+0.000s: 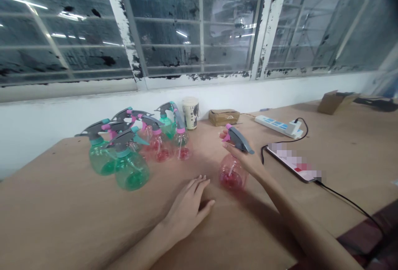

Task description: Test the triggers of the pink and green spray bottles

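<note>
My right hand is closed around the neck of a clear pink spray bottle with a grey and pink trigger head. This bottle stands upright, or nearly so, at the table's middle; whether its base touches the wood I cannot tell. To its left, my left hand lies palm down on the table with its fingers stretched out, holding nothing. Further left stands a group of spray bottles, among them a green one in front and a pink one behind it. Grey trigger heads overlap there and partly hide the rear bottles.
Near the wall are a paper cup and a small brown cardboard box. On the right lie a white power strip and a phone with a black cable. Another carton sits at the far right, below the windows.
</note>
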Available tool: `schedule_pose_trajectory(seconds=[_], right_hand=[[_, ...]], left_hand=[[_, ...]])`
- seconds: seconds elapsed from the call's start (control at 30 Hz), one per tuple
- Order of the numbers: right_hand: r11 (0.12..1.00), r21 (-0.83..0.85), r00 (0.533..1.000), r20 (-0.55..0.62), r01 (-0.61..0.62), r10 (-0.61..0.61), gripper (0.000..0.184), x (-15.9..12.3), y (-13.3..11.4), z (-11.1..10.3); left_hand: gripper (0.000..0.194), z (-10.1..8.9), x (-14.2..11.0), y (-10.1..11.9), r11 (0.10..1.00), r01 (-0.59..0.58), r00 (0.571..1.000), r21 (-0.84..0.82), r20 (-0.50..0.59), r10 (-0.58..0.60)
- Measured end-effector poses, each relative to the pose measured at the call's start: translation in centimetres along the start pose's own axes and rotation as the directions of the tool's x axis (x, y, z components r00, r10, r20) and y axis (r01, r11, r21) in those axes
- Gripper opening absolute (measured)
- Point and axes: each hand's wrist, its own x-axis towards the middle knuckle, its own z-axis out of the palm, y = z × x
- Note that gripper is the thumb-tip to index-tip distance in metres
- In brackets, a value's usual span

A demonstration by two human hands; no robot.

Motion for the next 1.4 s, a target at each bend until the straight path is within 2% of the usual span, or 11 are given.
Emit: schedule_pose_trajectory(seconds=[0.27, 0.53, 0.77, 0.9, 1.1, 1.4], right_hand=[[0.996, -0.08, 0.999, -0.013, 0.031, -0.032, 0.03, 0.15, 0.01, -0.13], [0.99, -0.127, 0.998, 0.0, 0.065, -0.066, 0.025, 0.16, 0.07, -0.33], [0.982, -0.183, 0.999, 0.007, 0.042, -0.042, 0.033, 0.25, 0.37, -0.62], [0.987, -0.16, 0.999, 0.014, 0.034, -0.033, 0.035, 0.3, 0.37, -0.61], [0.995, -0.102, 0.999, 0.04, 0.022, -0.018, 0.026, 0.25, 0.5, -0.61], [0.999, -0.033, 0.998, 0.058, 0.017, -0.015, 0.049, 0.16, 0.35, -0.39]], left_hand=[[0.042, 0.02, -0.03, -0.06, 1.0, -0.006, 1.0, 0.004, 0.012, 0.006], [0.042, 0.03, 0.08, -0.08, 1.0, -0.009, 1.0, 0.011, 0.01, 0.009], [0.041, 0.08, 0.01, -0.11, 1.0, -0.014, 1.0, 0.011, -0.005, 0.014], [0.041, 0.18, 0.01, -0.19, 1.0, -0.01, 1.0, 0.007, -0.01, 0.01], [0.041, 0.18, 0.12, -0.18, 1.0, -0.013, 1.0, 0.012, -0.006, 0.013], [0.04, 0.12, 0.04, -0.05, 1.0, -0.013, 1.0, 0.012, -0.007, 0.013]])
